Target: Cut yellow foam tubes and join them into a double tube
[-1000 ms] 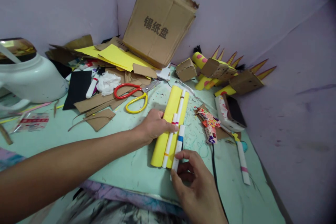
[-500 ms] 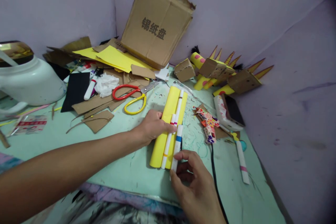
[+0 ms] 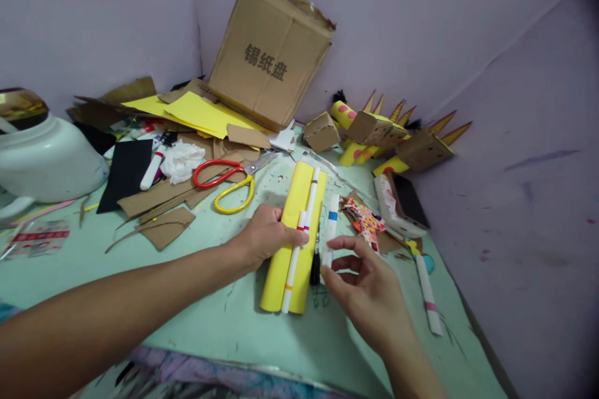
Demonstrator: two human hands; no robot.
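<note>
A rolled yellow paper (image 3: 302, 177) lies lengthwise on the table, with white markers (image 3: 291, 274) along its seam, one banded orange. My left hand (image 3: 274, 234) grips the yellow paper from the left, its thumb pressing on the markers near the middle. Between the thumb and fingers of my right hand (image 3: 360, 280) is a white marker with a blue band (image 3: 332, 215), held just right of the yellow paper and apart from it. A slim black-ended tool (image 3: 315, 267) lies between the paper and that marker.
Red-and-yellow-handled scissors (image 3: 234, 202), cardboard scraps (image 3: 168, 227) and yellow sheets (image 3: 201, 113) lie behind on the left. A cardboard box (image 3: 271, 56) leans on the wall. Right are yellow cardboard figures (image 3: 374, 128), a floral-wrapped object (image 3: 367, 221) and another white marker (image 3: 428, 299).
My right hand has moved the blue-banded marker rightward, off the yellow paper's edge, uncovering the black-ended tool. My left hand keeps its hold. The view has shifted slightly.
</note>
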